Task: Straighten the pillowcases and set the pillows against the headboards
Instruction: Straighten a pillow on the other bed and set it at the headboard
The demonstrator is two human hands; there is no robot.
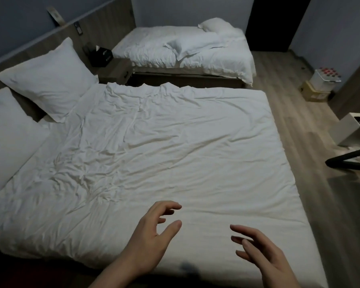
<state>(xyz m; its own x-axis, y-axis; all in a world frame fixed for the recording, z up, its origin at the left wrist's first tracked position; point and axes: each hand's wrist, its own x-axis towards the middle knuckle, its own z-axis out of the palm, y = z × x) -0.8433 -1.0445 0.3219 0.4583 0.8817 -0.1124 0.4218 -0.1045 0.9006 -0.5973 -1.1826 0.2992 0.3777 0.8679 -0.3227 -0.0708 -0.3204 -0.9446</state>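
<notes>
Dim light fills a bedroom with two beds on a wood-look floor [289, 113], a grey-brown headboard [35, 48] running along the left wall. On the near bed [175, 152], a white duvet lies spread out, heavily creased toward the left and smoother toward the foot. One white pillow [48, 80] stands tilted against the headboard, its flanged case fairly smooth; a second pillow [6, 129] sits beside it at the left edge, partly cut off. On the far bed [164, 50], two more pillows lie away from the headboard: a flat pillow [195, 45] in the middle of the covers with a rumpled flange, and a corner pillow [214, 24] near the foot. Between the beds stands a nightstand [114, 69] with a dark tissue box [101, 56]. Both hands hover over the near bed's lower edge, holding nothing: the left hand [152, 238] with fingers loosely curved, the right hand [260, 252] with fingers relaxed and extended. A white bin [353, 129] stands at right.
</notes>
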